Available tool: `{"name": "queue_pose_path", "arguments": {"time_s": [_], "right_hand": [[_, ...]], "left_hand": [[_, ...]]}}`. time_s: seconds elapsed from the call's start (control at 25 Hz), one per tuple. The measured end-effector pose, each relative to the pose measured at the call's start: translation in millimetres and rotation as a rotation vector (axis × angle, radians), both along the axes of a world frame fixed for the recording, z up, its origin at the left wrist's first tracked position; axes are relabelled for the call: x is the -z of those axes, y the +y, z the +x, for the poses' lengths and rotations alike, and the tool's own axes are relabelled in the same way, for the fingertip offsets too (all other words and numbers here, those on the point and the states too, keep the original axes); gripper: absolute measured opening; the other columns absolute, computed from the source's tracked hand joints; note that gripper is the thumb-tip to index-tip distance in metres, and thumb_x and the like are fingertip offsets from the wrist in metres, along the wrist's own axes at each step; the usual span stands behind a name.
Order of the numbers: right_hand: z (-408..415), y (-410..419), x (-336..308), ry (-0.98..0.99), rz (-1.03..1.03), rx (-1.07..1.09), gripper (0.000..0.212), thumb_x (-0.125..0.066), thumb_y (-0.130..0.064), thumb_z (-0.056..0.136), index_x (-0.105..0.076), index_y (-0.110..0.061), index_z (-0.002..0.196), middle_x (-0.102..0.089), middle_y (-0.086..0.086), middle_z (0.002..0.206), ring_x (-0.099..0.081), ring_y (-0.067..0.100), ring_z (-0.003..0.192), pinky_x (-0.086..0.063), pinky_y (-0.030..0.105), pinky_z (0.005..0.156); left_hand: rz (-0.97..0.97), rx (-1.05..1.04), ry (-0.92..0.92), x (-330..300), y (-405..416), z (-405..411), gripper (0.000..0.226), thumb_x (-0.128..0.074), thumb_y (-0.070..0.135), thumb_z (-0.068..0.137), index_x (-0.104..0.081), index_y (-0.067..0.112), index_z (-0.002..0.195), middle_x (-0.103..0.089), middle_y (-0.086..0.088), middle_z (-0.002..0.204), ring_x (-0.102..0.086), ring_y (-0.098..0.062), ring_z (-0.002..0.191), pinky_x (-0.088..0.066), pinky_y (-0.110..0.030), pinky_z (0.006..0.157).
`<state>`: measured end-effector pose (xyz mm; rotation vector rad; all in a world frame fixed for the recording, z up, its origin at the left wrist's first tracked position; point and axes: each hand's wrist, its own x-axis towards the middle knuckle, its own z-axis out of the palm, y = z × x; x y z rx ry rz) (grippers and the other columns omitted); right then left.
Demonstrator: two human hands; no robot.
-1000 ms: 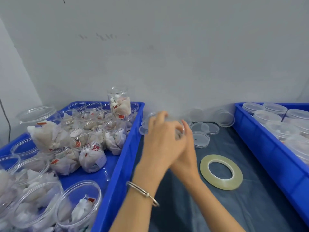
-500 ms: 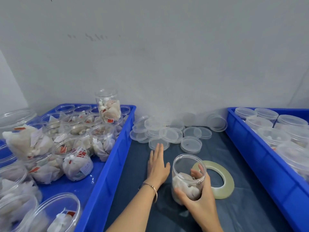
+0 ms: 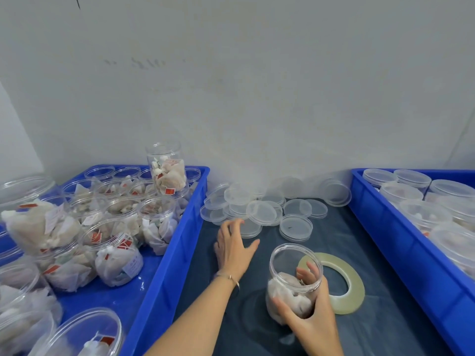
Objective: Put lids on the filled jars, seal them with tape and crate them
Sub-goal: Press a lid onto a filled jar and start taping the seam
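A clear plastic jar (image 3: 290, 268), filled with white pouches and without a lid, stands on the dark mat. My right hand (image 3: 312, 314) grips its lower half from the right. My left hand (image 3: 232, 246) stretches forward over the mat, fingers spread, with its fingertips at the near edge of a clear lid (image 3: 250, 227) from the pile of loose lids (image 3: 259, 206). A roll of clear tape (image 3: 344, 286) lies flat just right of the jar.
A blue crate (image 3: 177, 242) on the left holds several open jars filled with pouches. Another blue crate (image 3: 401, 242) on the right holds several lidded jars. A grey wall stands right behind the lids.
Both hands came back from the lid pile with a jar, which my right hand set on the mat. My left hand has since moved forward again to the lids.
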<state>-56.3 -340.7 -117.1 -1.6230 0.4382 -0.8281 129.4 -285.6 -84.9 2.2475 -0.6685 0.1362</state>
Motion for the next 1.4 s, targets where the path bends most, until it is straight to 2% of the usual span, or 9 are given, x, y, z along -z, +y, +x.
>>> {"name": "queue_pose_path", "arguments": {"time_s": [0.16, 0.28, 0.44, 0.6, 0.76, 0.88, 1.0, 1.16, 1.4], "right_hand": [[0, 2, -2, -0.024, -0.039, -0.012, 0.088, -0.088, -0.023, 0.050, -0.046, -0.039, 0.126, -0.060, -0.017, 0.116, -0.055, -0.002, 0.114, -0.039, 0.002, 0.086], [0, 6, 0, -0.012, -0.069, -0.071, 0.089, -0.086, -0.030, 0.047, -0.047, -0.040, 0.126, -0.060, -0.019, 0.118, -0.056, 0.000, 0.115, -0.039, 0.003, 0.086], [-1, 6, 0, -0.007, -0.084, -0.088, 0.089, -0.086, -0.031, 0.046, -0.047, -0.040, 0.127, -0.060, -0.018, 0.120, -0.055, 0.002, 0.117, -0.039, 0.004, 0.089], [0, 7, -1, -0.027, -0.064, -0.104, 0.088, -0.086, -0.024, 0.048, -0.047, -0.039, 0.126, -0.060, -0.019, 0.116, -0.055, 0.001, 0.116, -0.040, 0.004, 0.087], [-1, 6, -4, -0.018, -0.071, -0.091, 0.089, -0.086, -0.030, 0.051, -0.042, -0.052, 0.125, -0.057, -0.024, 0.116, -0.053, -0.003, 0.116, -0.039, 0.001, 0.085], [-3, 6, -12, -0.039, -0.068, -0.076, 0.085, -0.086, -0.029, 0.057, -0.041, -0.059, 0.123, -0.055, -0.026, 0.121, -0.053, -0.004, 0.117, -0.041, 0.004, 0.086], [-6, 7, -19, -0.070, -0.093, -0.095, 0.080, -0.084, -0.017, 0.065, -0.046, -0.049, 0.128, -0.060, -0.018, 0.124, -0.057, -0.001, 0.114, -0.044, 0.007, 0.084], [-10, 9, -25, -0.045, -0.154, -0.142, 0.076, -0.085, -0.012, 0.066, -0.049, -0.045, 0.124, -0.063, -0.015, 0.119, -0.060, 0.003, 0.112, -0.045, 0.008, 0.084], [-10, 10, -25, -0.023, -0.212, -0.148, 0.077, -0.084, -0.009, 0.068, -0.047, -0.051, 0.120, -0.061, -0.020, 0.119, -0.056, -0.001, 0.113, -0.043, 0.007, 0.086]], "left_hand": [[0.164, -0.050, 0.375, -23, -36, 20, 0.116, -0.077, 0.052, 0.071, 0.002, 0.016, 0.149, -0.008, -0.011, 0.153, -0.018, -0.036, 0.140, -0.021, -0.060, 0.108], [0.228, -0.125, 0.335, -18, -51, 22, 0.107, -0.075, 0.039, 0.078, 0.002, 0.016, 0.148, -0.011, -0.014, 0.152, -0.021, -0.036, 0.139, -0.017, -0.064, 0.108], [0.145, -0.136, 0.256, -7, -38, 27, 0.097, -0.075, 0.032, 0.079, -0.008, 0.014, 0.148, -0.021, -0.014, 0.149, -0.029, -0.034, 0.136, -0.026, -0.051, 0.110], [-0.242, -0.136, 0.473, -18, -15, 16, 0.098, -0.082, 0.023, 0.071, -0.020, 0.012, 0.145, -0.025, -0.015, 0.145, -0.039, -0.032, 0.126, -0.036, -0.038, 0.102], [-0.812, 0.077, 0.667, -44, 19, -35, 0.078, -0.084, 0.035, 0.065, -0.043, 0.037, 0.131, -0.036, -0.001, 0.138, -0.052, -0.008, 0.105, -0.039, -0.031, 0.091], [-0.597, 0.485, 0.465, -57, 53, -81, 0.070, -0.083, 0.046, 0.054, -0.053, 0.054, 0.117, -0.039, 0.014, 0.130, -0.046, 0.009, 0.118, -0.042, -0.012, 0.092], [-0.281, 0.551, 0.294, -60, 61, -102, 0.069, -0.086, 0.031, 0.061, -0.050, 0.058, 0.115, -0.028, 0.016, 0.121, -0.036, 0.020, 0.113, -0.033, 0.002, 0.087], [-0.153, 0.468, 0.258, -64, 56, -105, 0.075, -0.085, 0.036, 0.064, -0.044, 0.049, 0.126, -0.020, 0.016, 0.113, -0.038, 0.022, 0.102, -0.037, -0.002, 0.081], [-0.101, 0.451, 0.224, -66, 48, -108, 0.085, -0.081, 0.044, 0.068, -0.038, 0.038, 0.140, -0.029, 0.024, 0.127, -0.041, 0.010, 0.109, -0.037, -0.018, 0.095]]}}
